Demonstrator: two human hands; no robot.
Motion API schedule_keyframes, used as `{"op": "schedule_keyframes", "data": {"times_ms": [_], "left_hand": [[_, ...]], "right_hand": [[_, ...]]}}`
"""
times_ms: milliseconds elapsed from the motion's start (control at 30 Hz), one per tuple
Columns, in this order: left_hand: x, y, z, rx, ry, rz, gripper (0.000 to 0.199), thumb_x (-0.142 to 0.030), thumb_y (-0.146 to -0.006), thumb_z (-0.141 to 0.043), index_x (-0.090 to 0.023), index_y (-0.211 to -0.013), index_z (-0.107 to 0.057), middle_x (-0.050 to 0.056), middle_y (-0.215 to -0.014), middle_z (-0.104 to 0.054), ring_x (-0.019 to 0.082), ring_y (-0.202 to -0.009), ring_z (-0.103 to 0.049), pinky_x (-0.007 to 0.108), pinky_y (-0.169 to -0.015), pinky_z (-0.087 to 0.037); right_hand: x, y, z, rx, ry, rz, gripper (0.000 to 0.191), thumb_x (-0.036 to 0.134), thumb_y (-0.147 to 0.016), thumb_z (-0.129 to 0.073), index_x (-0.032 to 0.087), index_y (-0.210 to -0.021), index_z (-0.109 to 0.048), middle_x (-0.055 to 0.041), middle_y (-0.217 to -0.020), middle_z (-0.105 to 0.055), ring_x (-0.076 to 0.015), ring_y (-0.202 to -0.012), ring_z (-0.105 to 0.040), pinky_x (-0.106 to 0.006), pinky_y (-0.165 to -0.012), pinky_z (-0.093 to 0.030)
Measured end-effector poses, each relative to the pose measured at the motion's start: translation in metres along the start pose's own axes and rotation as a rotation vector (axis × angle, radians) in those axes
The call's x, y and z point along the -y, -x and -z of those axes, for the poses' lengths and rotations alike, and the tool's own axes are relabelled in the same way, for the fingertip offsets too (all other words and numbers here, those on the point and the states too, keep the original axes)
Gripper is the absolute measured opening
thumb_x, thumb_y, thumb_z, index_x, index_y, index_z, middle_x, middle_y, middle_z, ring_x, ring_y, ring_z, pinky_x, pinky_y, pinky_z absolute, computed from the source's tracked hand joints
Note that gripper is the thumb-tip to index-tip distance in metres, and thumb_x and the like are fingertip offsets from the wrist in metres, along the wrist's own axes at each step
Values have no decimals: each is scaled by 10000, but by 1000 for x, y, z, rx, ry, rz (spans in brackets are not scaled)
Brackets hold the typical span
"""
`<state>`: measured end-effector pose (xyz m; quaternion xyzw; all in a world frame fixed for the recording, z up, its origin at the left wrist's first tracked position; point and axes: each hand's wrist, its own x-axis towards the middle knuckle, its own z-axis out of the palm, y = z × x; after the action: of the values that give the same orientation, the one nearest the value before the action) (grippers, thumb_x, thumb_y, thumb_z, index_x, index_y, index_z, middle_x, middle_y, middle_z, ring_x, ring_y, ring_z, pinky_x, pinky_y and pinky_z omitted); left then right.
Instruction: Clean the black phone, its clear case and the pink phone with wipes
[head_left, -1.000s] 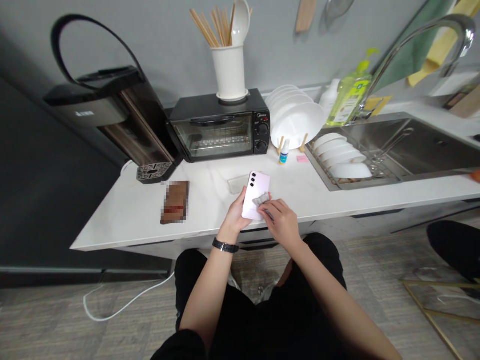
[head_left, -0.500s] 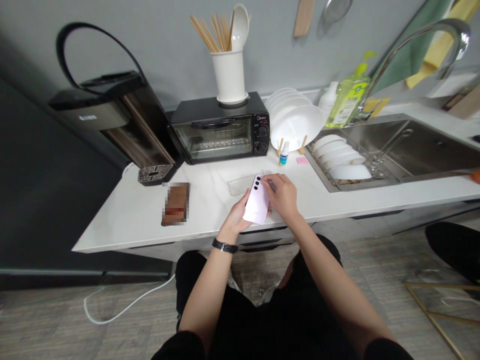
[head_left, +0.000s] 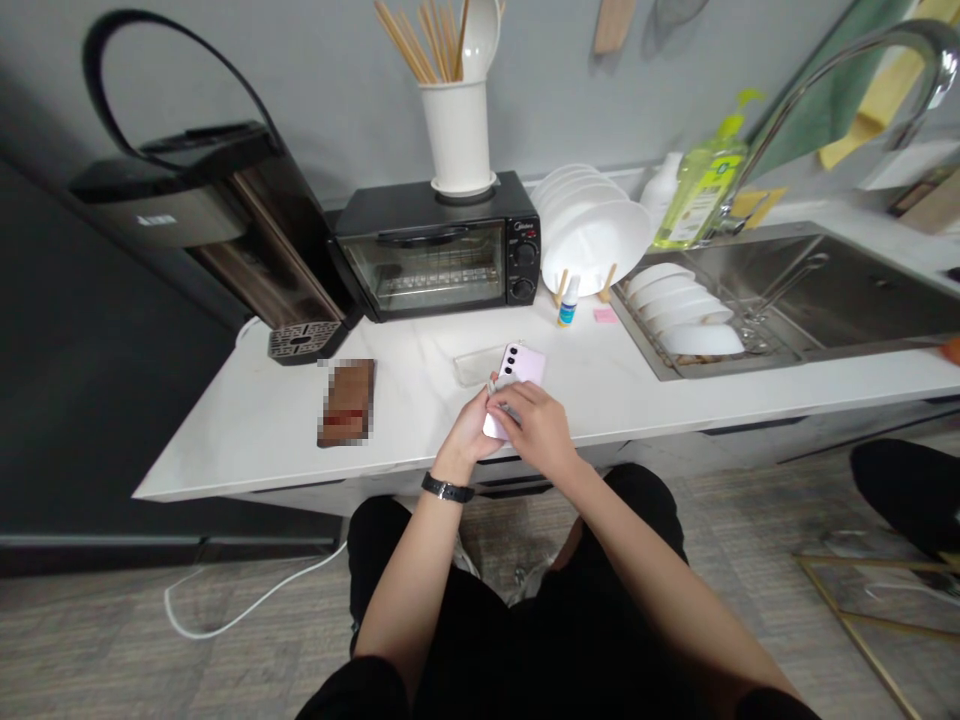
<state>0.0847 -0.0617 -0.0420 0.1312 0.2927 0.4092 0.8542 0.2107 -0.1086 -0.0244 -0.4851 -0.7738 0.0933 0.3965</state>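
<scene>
My left hand (head_left: 466, 430) is closed around a pale lilac smartphone (head_left: 529, 365), its back with a row of camera lenses facing up. Over the phone's lower half, my right hand (head_left: 534, 425) pinches a small grey cloth (head_left: 504, 383) against the back; the fingers hide most of it. On the counter just behind the phone lies a clear phone case (head_left: 474, 366). A small spray bottle (head_left: 568, 305) with a blue label stands beyond, beside a pink slip (head_left: 604, 315).
A blurred-out brown object (head_left: 348, 402) lies on the counter (head_left: 247, 440) at left. Behind stand a black drinks machine (head_left: 300, 250), a toaster oven (head_left: 439, 265) carrying a utensil holder (head_left: 459, 135), and racked plates (head_left: 596, 245). Bowls (head_left: 697, 325) sit by the sink (head_left: 855, 300) at right.
My right hand has moved down and left with the grey cloth, from beside the lenses to the phone's lower left part. My left hand still holds the phone. The view has shifted slightly.
</scene>
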Motion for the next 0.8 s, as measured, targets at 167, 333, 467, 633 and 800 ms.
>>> {"op": "schedule_keyframes", "data": {"times_ms": [167, 333, 467, 633, 800], "left_hand": [[-1, 6, -6, 77, 31, 81, 628, -504, -1118, -373, -8, -1399, -637, 183, -1049, -804, 245, -948, -788, 333, -952, -593], [2, 6, -5, 114, 8, 13, 674, -549, -1108, -372, -5, -1406, -634, 221, -1123, -794, 274, -1043, -781, 352, -973, -594], [1, 7, -9, 82, -7, 4, 584, -497, -1113, -403, -41, -1374, -656, 190, -1131, -800, 269, -1029, -786, 371, -983, -602], [-1, 10, -15, 31, 5, 1, 481, -449, -1123, -408, -90, -1262, -697, 119, -996, -818, 216, -870, -793, 355, -941, -619], [0, 10, -15, 68, 7, 32, 518, -490, -1130, -350, -133, -1306, -682, 113, -1037, -820, 241, -984, -793, 429, -1026, -597]], "right_hand": [[13, 25, -4, 34, 11, 58, 120, 246, -1045, -614, 240, -998, -724, -55, -986, -767, -255, -958, -674, -378, -814, -526], [5, 36, 3, 4, 15, 59, 156, 263, -1060, -590, 241, -985, -724, -59, -965, -753, -256, -945, -671, -385, -794, -528], [-10, 31, 11, -58, 49, -4, 144, 265, -1053, -595, 254, -1016, -734, -55, -988, -767, -267, -970, -665, -394, -824, -526], [-29, 7, 18, -117, 133, -94, 156, 271, -1044, -594, 249, -1017, -746, -69, -1001, -774, -277, -966, -655, -384, -808, -505], [-38, -24, 16, -207, 108, -170, 172, 269, -1043, -568, 239, -1030, -736, -79, -1063, -783, -290, -994, -664, -393, -852, -506]]}}
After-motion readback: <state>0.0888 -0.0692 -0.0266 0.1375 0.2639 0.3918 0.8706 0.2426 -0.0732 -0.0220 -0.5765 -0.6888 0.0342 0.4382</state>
